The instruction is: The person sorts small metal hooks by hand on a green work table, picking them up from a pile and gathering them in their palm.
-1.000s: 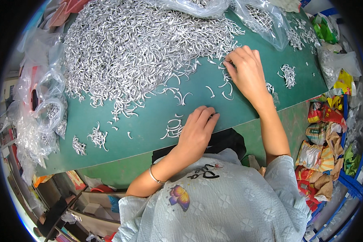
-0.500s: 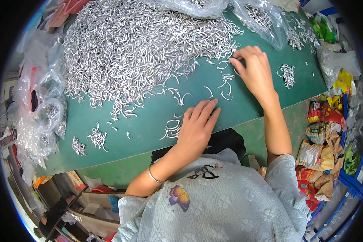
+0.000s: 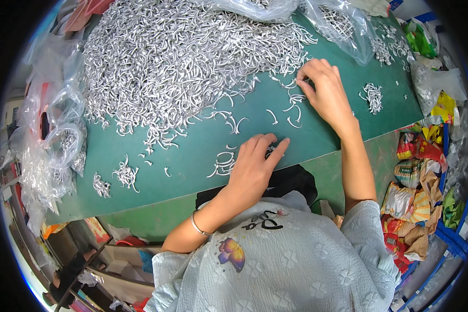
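Observation:
A big heap of small curved silver metal pieces [image 3: 187,62] covers the far left and middle of the green table [image 3: 192,182]. My right hand [image 3: 325,93] is at the heap's right edge, thumb and forefinger pinched on a curved metal piece [image 3: 293,84]. Several loose curved pieces [image 3: 295,108] lie just below those fingertips. Nearer to me, my left hand [image 3: 252,166] rests on the table with fingers bent and thumb apart. Silver pieces [image 3: 269,151] show between its thumb and forefinger. A short row of curved pieces [image 3: 223,163] lies beside it on the left.
Small piles sit at the left [image 3: 125,173] and right [image 3: 373,98] of the table. Clear plastic bags [image 3: 52,135] hang over the left edge; another bag of pieces [image 3: 338,26] lies at the far right. Filled colourful sacks [image 3: 408,197] stand beside the table. A person [image 3: 67,278] is at lower left.
My right hand has shifted slightly left, its thumb and forefinger closing at the loose pieces. My left hand's fingers have bent more and its thumb moved away, showing silver pieces between.

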